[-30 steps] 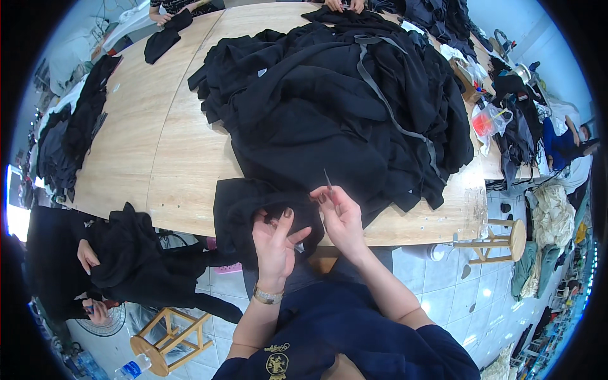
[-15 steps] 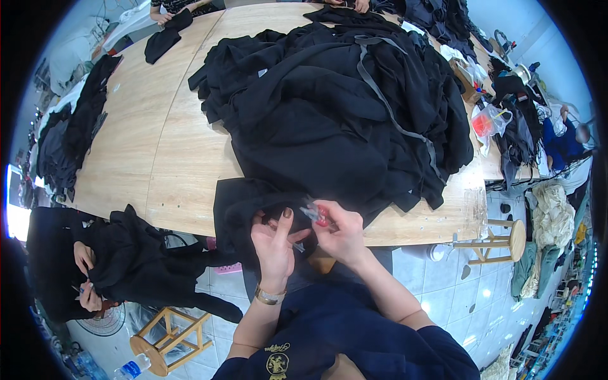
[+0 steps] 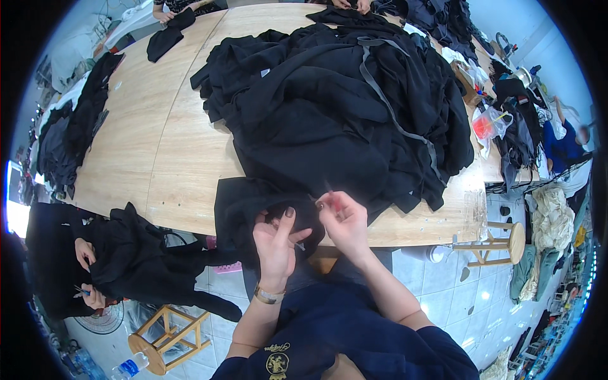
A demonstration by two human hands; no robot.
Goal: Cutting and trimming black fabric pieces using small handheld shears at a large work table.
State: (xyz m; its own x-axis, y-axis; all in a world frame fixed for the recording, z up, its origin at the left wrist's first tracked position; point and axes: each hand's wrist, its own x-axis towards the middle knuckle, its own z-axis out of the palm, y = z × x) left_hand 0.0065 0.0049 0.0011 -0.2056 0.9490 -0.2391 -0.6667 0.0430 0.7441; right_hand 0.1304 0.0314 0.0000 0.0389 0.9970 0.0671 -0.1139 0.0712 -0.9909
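Observation:
A black garment (image 3: pixel 237 199) hangs over the table's near edge, bunched in front of me. My left hand (image 3: pixel 275 244) has its fingers curled into the cloth, with the thumb raised. Just to its right, my right hand (image 3: pixel 345 218) is closed, thumb and forefinger pinched together beside the garment. Red-handled thread snips (image 3: pixel 337 201) lie inside that right hand, their blades blurred and mostly hidden. Whether the pinch also holds a thread is too small to tell. A large heap of black garments (image 3: pixel 310 120) lies beyond both hands, with a grey strip (image 3: pixel 380 95) across it.
The wooden table (image 3: pixel 133 139) stretches away ahead. At the left, a co-worker's hands (image 3: pixel 88 253) handle black cloth; other hands show at the far edge. Wooden stools (image 3: pixel 152 348) stand lower left and right. A plastic bag with a red drink (image 3: pixel 486 126) is at the right.
The snips have turned back into my right palm, and its thumb and forefinger now pinch near the cloth. My left hand has hardly moved.

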